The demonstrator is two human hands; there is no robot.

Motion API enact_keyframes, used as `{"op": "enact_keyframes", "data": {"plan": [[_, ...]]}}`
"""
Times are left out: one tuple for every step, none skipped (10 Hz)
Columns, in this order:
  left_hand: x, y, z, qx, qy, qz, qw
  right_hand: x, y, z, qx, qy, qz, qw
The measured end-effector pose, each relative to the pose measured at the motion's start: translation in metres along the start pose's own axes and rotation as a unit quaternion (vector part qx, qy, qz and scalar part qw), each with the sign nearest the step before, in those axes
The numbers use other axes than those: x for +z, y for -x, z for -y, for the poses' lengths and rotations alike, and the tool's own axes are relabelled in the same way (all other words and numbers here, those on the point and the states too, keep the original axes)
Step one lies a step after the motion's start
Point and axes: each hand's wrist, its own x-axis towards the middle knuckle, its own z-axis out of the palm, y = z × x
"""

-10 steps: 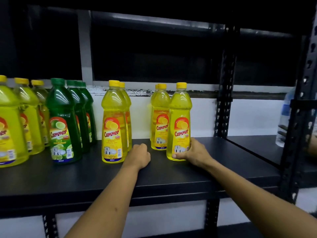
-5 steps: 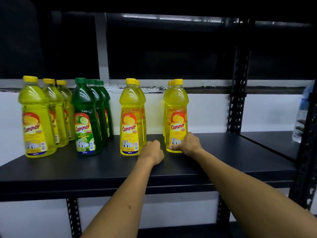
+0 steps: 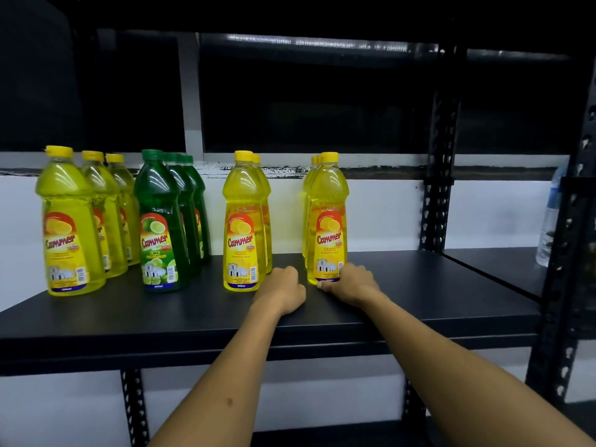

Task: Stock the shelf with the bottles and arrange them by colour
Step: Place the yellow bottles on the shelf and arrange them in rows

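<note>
Front edge of the black shelf (image 3: 161,321) first, and both forearms cross it, reaching in. Left hand (image 3: 281,290) sits on the board as a loose fist, fingers curled under and holding nothing, knuckles just beside the base of the middle front bottle (image 3: 242,221), whether touching it I cannot tell. Right hand (image 3: 351,282) is at the foot of the right front bottle (image 3: 327,217): its fingers wrap the lower right side of the base, thumb tip on the board in front of it, so that bottle stands upright right against the fingers, label facing out. Behind it, more yellow bottles line up toward the back edge, mostly hidden, only caps (image 3: 315,160) and slivers showing. Behind the middle bottle, one more yellow one. Further left, a file of green bottles (image 3: 160,221) runs front to back, then at the left end a file of three yellow-green bottles (image 3: 66,221), all upright, rows well apart from each other. Far right, past the perforated upright (image 3: 438,195), a clear bottle (image 3: 550,221) stands on the neighbouring shelf, half cut off by the frame post.
</note>
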Motion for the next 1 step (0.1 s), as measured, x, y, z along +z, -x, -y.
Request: {"op": "enact_keyframes", "data": {"plan": [[-0.0066, 0.0167, -0.0018, 0.004, -0.015, 0.016, 1.000, -0.0043, 0.0208, 0.0040, 0.019, 0.066, 0.042, 0.997]]}}
